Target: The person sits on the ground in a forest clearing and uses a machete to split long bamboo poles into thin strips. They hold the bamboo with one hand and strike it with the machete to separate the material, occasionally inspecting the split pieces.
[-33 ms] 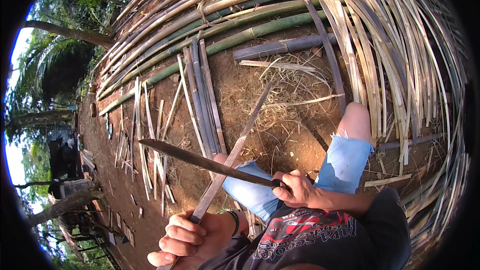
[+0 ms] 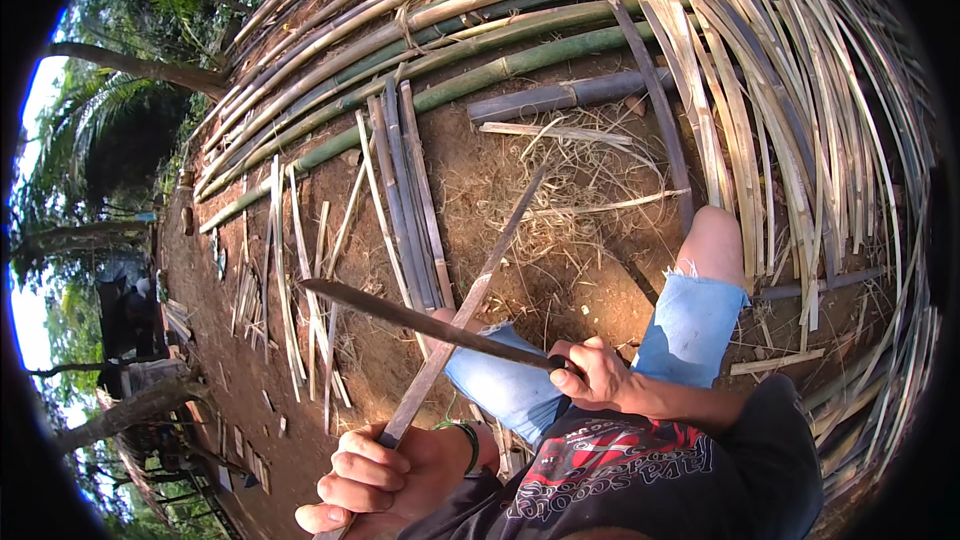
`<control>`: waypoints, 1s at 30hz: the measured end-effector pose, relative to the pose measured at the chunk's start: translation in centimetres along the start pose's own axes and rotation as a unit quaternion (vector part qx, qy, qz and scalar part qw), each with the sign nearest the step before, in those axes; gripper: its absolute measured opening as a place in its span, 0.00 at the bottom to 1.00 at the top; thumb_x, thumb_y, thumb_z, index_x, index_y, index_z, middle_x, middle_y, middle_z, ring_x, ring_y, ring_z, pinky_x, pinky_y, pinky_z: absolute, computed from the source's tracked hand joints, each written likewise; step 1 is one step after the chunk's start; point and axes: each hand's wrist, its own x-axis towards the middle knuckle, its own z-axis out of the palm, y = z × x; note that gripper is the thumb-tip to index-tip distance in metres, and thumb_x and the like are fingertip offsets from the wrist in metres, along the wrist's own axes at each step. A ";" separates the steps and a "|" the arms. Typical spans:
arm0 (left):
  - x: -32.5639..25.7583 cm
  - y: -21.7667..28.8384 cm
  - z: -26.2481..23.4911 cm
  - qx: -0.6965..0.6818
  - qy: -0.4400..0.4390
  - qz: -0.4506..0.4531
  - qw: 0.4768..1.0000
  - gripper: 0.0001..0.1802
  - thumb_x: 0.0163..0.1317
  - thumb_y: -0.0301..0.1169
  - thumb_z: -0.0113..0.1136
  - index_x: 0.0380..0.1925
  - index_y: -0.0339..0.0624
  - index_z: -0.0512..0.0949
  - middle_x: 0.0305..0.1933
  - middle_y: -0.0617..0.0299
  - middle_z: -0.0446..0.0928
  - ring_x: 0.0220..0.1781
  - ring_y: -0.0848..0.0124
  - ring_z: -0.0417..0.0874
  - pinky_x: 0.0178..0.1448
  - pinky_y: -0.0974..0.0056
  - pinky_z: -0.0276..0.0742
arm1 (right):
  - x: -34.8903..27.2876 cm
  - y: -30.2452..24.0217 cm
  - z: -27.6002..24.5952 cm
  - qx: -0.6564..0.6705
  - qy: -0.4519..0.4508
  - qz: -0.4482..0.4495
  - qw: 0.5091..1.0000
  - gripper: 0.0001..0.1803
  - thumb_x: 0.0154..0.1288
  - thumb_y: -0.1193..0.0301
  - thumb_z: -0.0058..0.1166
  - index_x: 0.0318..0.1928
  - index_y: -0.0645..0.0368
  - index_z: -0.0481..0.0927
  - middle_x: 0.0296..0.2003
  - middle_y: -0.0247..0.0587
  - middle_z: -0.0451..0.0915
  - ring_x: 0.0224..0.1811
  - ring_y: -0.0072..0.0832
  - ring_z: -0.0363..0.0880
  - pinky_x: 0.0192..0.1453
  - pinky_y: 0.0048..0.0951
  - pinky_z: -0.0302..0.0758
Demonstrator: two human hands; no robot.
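Bamboo strip (image 2: 470,305) in left hand (image 2: 375,475), under the right hand's (image 2: 595,372) blade (image 2: 420,318)

No pkgs, labels, signs or screens anywhere in view (just bare outdoor ground and cut plant material around both hands). Nothing w/ a wrapper, tag or display sits near the left hand (image 2: 375,480) or the right hand (image 2: 597,372), nor farther off toward the trees at the left edge. The only printed surface is the graphic on the person's dark shirt (image 2: 640,475), red and white on black, just below the right hand, and that's clothing, not a label.
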 end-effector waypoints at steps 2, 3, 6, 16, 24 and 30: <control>0.5 -0.3 -0.2 -0.022 -0.003 -0.016 1.000 0.19 0.76 0.48 0.36 0.33 0.46 0.59 0.19 0.69 0.56 0.17 0.79 0.55 0.24 0.73 0.57 | -0.5 5.2 -0.5 -0.148 0.019 0.050 0.987 0.18 0.69 0.59 0.50 0.37 0.64 0.74 0.15 0.49 0.72 0.18 0.47 0.77 0.21 0.44 0.69; 0.4 -0.2 -0.3 -0.014 -0.017 -0.015 1.000 0.19 0.76 0.48 0.35 0.33 0.46 0.59 0.20 0.69 0.56 0.17 0.79 0.55 0.24 0.73 0.57 | 0.8 6.1 -1.2 -0.266 0.034 0.006 0.963 0.15 0.69 0.61 0.50 0.36 0.64 0.74 0.15 0.49 0.72 0.19 0.47 0.77 0.21 0.44 0.68; 0.2 -0.1 -0.6 0.003 -0.027 -0.011 1.000 0.17 0.76 0.46 0.36 0.33 0.46 0.59 0.20 0.69 0.56 0.18 0.79 0.56 0.25 0.74 0.58 | 1.3 3.3 -2.0 -0.109 0.040 0.134 0.984 0.13 0.68 0.65 0.52 0.33 0.64 0.73 0.16 0.51 0.72 0.20 0.49 0.76 0.22 0.44 0.68; 0.6 -0.6 -0.1 -0.010 -0.056 -0.026 0.998 0.14 0.76 0.41 0.38 0.32 0.47 0.60 0.20 0.70 0.55 0.18 0.80 0.56 0.26 0.75 0.57 | 0.4 12.5 -2.7 -0.164 0.110 0.229 0.953 0.20 0.70 0.59 0.50 0.32 0.67 0.74 0.18 0.59 0.73 0.24 0.54 0.77 0.24 0.46 0.70; 1.5 -1.3 -0.5 -0.038 0.000 -0.032 0.999 0.22 0.74 0.51 0.38 0.33 0.43 0.65 0.20 0.69 0.55 0.19 0.78 0.53 0.24 0.73 0.54 | 1.1 10.0 -0.4 -0.105 0.077 0.120 0.984 0.19 0.67 0.61 0.54 0.28 0.64 0.71 0.16 0.54 0.70 0.20 0.52 0.74 0.24 0.44 0.67; 1.7 -1.6 -0.5 -0.001 -0.002 -0.010 1.000 0.19 0.76 0.47 0.37 0.35 0.43 0.62 0.21 0.69 0.54 0.18 0.79 0.53 0.24 0.73 0.56 | 2.3 9.4 -0.3 -0.134 0.085 0.107 0.982 0.19 0.71 0.60 0.49 0.29 0.64 0.72 0.15 0.54 0.68 0.19 0.50 0.72 0.24 0.43 0.65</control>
